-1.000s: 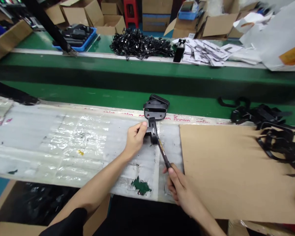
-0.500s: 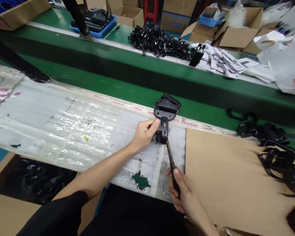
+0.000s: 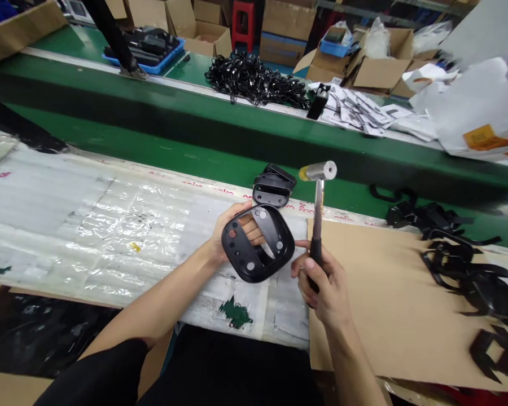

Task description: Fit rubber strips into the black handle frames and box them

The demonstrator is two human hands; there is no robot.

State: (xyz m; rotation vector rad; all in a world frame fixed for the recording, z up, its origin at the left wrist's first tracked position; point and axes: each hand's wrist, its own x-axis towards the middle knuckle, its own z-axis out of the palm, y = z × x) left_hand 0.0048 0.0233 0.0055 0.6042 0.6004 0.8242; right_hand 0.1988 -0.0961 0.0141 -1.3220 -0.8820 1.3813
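Note:
In my left hand [image 3: 225,232] is a black plastic frame [image 3: 283,228], rounded and square, with a wide opening and several round holes. Its open face is tilted up toward me, and some of my fingers show through the opening. My right hand [image 3: 328,279] is closed around the dark handle of a small hammer [image 3: 318,211], held upright with its silver and yellow head on top. A fingertip of that hand lies close to the frame's right edge. Just behind the frame, similar black plastic parts [image 3: 273,186] rest at the bench's far edge.
Brown cardboard [image 3: 364,293] covers the bench on the right, with loose black parts [image 3: 452,254] along its far side. Plastic-wrapped sheeting [image 3: 152,225] lies on the left. Beyond the green ledge [image 3: 173,113] sit black cables [image 3: 254,82] and paper leaflets [image 3: 355,107].
The black frame has been turned from edge-on to face me. The hammer has swung up from low beside the part, and its head now shows. The view has shifted slightly.

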